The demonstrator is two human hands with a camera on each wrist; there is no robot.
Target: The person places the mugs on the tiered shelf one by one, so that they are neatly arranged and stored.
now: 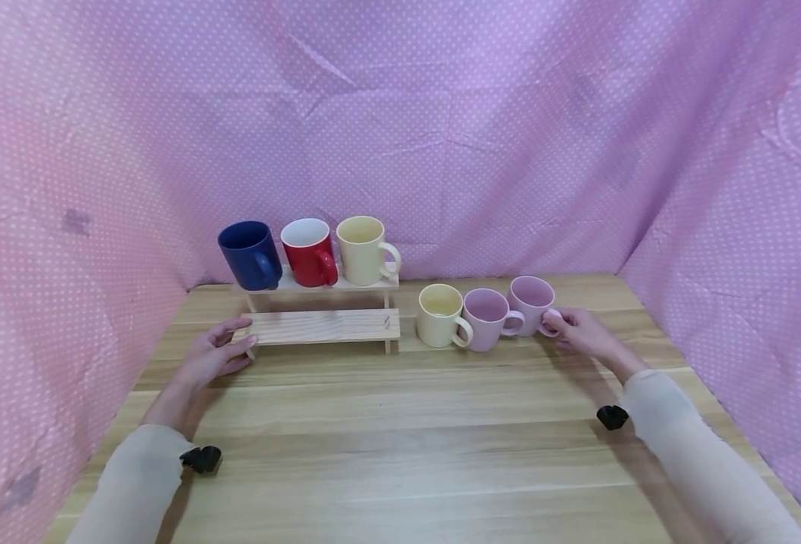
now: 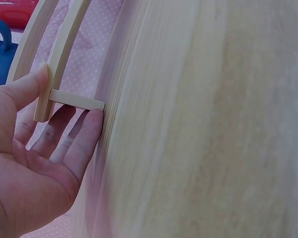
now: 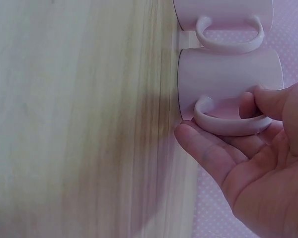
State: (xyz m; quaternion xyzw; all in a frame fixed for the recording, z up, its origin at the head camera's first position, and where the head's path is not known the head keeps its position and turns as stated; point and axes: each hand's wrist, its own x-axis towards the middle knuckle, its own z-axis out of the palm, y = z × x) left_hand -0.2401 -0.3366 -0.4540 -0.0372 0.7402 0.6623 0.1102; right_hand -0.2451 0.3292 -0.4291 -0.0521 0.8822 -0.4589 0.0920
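At the left end of a two-tier wooden shelf (image 1: 319, 327), my left hand (image 1: 218, 353) holds the lower tier. The left wrist view shows the thumb on the board's edge and the fingers by the short leg (image 2: 77, 99). My right hand (image 1: 587, 332) pinches the handle (image 3: 233, 126) of the rightmost pink mug (image 1: 531, 296), which stands upright on the table. Beside it on the left is another pink mug (image 1: 486, 321), then a pale yellow mug (image 1: 436, 321). The upper tier bears a blue mug (image 1: 247, 261), a red mug (image 1: 307, 261) with white inside, and a second yellow mug (image 1: 360, 257).
The wooden table (image 1: 400, 431) extends in front of the shelf and mugs. Pink dotted cloth (image 1: 441, 136) hangs behind and along both sides. A black wrist device (image 1: 201, 459) sits at the left sleeve, and another black device (image 1: 612, 417) at the right.
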